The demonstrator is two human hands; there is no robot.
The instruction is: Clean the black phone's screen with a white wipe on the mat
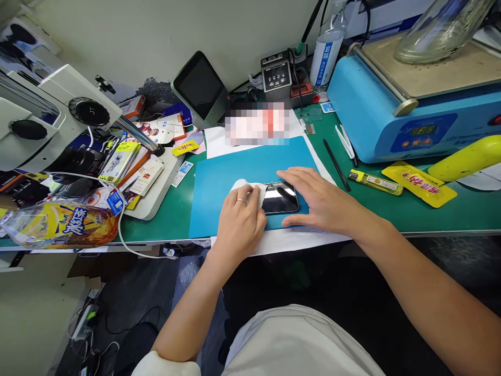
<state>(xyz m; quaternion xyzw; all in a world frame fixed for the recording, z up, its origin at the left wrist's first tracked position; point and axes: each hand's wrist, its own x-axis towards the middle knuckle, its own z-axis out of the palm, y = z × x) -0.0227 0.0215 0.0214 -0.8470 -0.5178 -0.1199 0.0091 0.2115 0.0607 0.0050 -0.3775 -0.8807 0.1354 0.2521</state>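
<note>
A black phone lies screen up on a blue mat at the front of the green bench. My left hand, with a ring on one finger, is closed on a white cloth and presses it onto the phone's left end. My right hand grips the phone's right side, fingers along its far edge and thumb at its near edge, holding it down on the mat.
A microscope and a clutter of packets fill the left. A blue heating machine stands at the back right, with a yellow sachet, a lighter, a black pen and white tweezers before it. A small screen stands behind the mat.
</note>
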